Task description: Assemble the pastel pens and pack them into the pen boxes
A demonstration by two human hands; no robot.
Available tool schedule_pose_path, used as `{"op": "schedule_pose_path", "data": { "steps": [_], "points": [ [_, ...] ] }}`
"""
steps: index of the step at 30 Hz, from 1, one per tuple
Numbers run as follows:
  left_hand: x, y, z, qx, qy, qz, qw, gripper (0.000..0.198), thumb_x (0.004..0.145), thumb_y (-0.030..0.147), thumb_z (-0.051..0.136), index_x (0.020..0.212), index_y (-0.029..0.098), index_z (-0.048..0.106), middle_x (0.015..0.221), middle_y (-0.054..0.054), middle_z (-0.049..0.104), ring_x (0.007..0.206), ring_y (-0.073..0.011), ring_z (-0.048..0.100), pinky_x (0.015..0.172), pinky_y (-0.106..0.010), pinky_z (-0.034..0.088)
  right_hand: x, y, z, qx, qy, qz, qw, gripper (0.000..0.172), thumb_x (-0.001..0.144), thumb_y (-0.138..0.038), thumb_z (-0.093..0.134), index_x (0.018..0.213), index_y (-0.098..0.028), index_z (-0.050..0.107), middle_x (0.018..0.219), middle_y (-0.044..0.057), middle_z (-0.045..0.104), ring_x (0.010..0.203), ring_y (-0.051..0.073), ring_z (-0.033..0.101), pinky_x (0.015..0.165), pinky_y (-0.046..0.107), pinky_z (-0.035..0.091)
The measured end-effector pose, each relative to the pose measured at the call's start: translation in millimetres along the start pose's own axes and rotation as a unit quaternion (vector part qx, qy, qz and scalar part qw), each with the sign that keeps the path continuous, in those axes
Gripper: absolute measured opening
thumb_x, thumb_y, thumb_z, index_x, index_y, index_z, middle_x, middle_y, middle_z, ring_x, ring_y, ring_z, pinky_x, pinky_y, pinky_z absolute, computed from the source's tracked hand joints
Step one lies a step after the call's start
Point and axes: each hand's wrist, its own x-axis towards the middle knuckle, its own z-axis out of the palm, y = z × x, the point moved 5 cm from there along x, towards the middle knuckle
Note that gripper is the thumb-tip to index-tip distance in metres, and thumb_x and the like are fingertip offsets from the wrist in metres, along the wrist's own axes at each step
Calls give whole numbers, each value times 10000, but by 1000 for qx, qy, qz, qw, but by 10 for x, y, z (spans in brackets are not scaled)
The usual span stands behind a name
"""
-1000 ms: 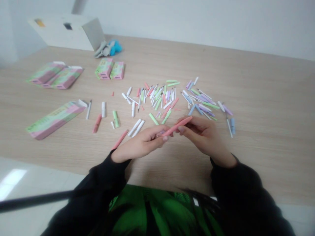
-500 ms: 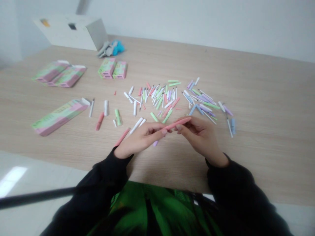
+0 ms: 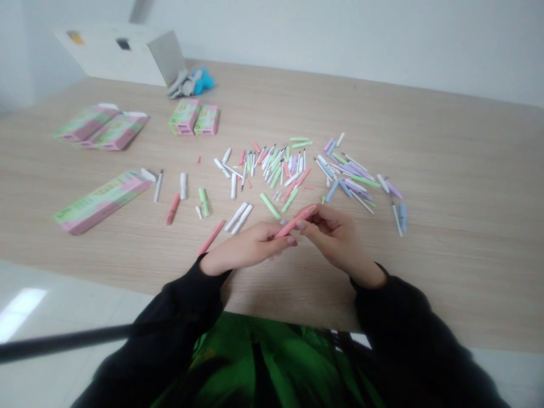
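Note:
A coral-pink pen [image 3: 296, 221] is held between my two hands over the front of the table, tilted with its right end farther away. My left hand [image 3: 250, 245] has its fingers and thumb closed at the lower left end. My right hand [image 3: 340, 235] pinches the upper right part between thumb and fingers. Part of the pen is hidden by the fingers. Just beyond the hands lie a green pen barrel [image 3: 270, 206] and two white barrels [image 3: 242, 219]. Another coral barrel [image 3: 211, 237] lies beside my left wrist.
Loose caps, barrels and refills form a pile [image 3: 276, 167], with another pile [image 3: 351, 175] to its right. A long printed box [image 3: 104, 202] lies at left. Several more boxes [image 3: 185, 117] lie behind, near a grey and blue bundle [image 3: 191, 83] and a white box [image 3: 123, 54].
Both hands have shifted slightly, the right one to the left, and the pen slants more steeply. More of the green and white barrels beyond the hands now shows.

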Motion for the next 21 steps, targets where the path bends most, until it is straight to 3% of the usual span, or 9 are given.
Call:
{"op": "schedule_pose_path", "data": {
  "steps": [3, 7, 9, 12, 15, 18, 21],
  "points": [
    [-52, 7, 0, -52, -50, -22, 997, 385, 927, 485, 592, 949, 119, 710, 661, -7, 577, 617, -133, 535, 570, -249, 409, 0, -1, -2, 14, 2, 6, 1000, 227, 876, -421, 750, 858, -197, 716, 735, -5, 674, 692, 137, 612, 665, 284, 491],
    [-128, 64, -23, -170, -85, 7, 982, 521, 1018, 494, 379, 945, 101, 712, 517, 27, 452, 478, -108, 402, 489, -253, 327, 12, -44, -7, 59, 12, 6, 998, 222, 861, -413, 768, 834, -198, 720, 732, -2, 687, 679, 127, 610, 644, 270, 493],
    [-138, 74, -15, -177, -90, 12, 980, 498, 1029, 485, 390, 917, 107, 694, 547, 22, 486, 456, -87, 356, 475, -249, 300, 18, -65, -6, 69, 16, 7, 997, 234, 851, -429, 775, 817, -205, 718, 717, -5, 684, 675, 128, 617, 640, 271, 504],
    [-109, 82, -58, -173, -24, 23, 984, 359, 966, 458, 574, 895, 118, 663, 655, 5, 565, 482, -65, 360, 465, -229, 257, 16, -75, -12, 65, 24, 0, 998, 243, 842, -442, 780, 814, -209, 716, 718, -5, 692, 665, 132, 628, 631, 273, 517],
    [-81, 71, -94, -143, 22, 17, 989, 315, 892, 436, 690, 930, 125, 671, 671, 17, 545, 532, -72, 373, 474, -217, 233, -5, -52, -14, 51, 28, -10, 998, 239, 851, -433, 773, 829, -203, 714, 749, 5, 706, 688, 138, 639, 639, 278, 515],
    [-70, 51, -103, -132, 24, 24, 991, 437, 987, 496, 514, 832, 127, 688, 583, 29, 465, 532, -93, 374, 510, -240, 297, -28, -3, 6, 51, 17, 2, 999, 224, 885, -418, 743, 873, -196, 718, 763, 14, 720, 707, 146, 650, 666, 291, 509],
    [-61, 4, -148, -119, 64, 20, 991, 543, 1028, 471, 420, 675, 135, 660, 493, 43, 368, 503, -96, 353, 539, -257, 306, -36, 27, 15, 44, 18, 10, 999, 199, 892, -386, 741, 868, -190, 717, 764, 17, 724, 702, 144, 641, 667, 294, 497]
  ]
}}
